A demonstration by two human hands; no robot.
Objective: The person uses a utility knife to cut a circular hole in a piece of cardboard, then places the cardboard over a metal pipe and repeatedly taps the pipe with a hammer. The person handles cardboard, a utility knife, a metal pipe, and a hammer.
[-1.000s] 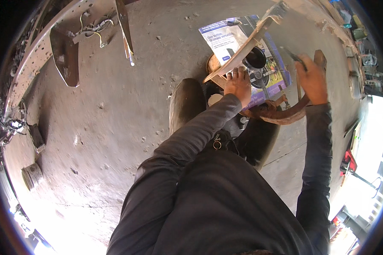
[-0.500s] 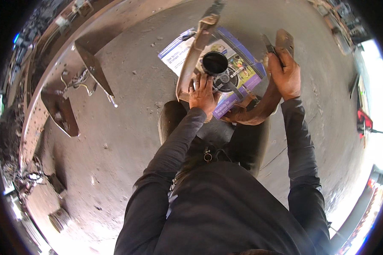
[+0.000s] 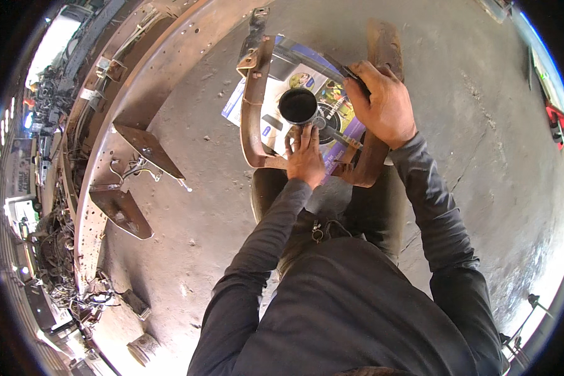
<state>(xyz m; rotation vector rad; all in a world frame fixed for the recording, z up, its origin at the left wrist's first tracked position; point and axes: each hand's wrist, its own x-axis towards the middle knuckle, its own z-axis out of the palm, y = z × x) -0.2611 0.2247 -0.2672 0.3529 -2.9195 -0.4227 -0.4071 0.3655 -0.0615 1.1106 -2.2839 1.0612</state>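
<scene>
A black round cup, its dark mouth facing up, is above a printed purple-and-white cardboard sheet. The fingers of my left hand are closed against the cup's near side; their tips are partly hidden. My right hand is closed round a narrow dark tool that points up and left; its kind is unclear. Around the cup stands a rusty brown U-shaped metal bracket, one arm on each side. My right hand is over its right arm, and my left wrist is just nearer me than its cross-piece.
At left a long curved steel beam carries triangular brown plates with loose wires. A short round metal piece lies on the grey floor at lower left. Something red is at the far right.
My right hand has come left and inward with the dark tool, closer to the cup. My left hand has shifted to the right along the cup's near side. The whole view has turned.
</scene>
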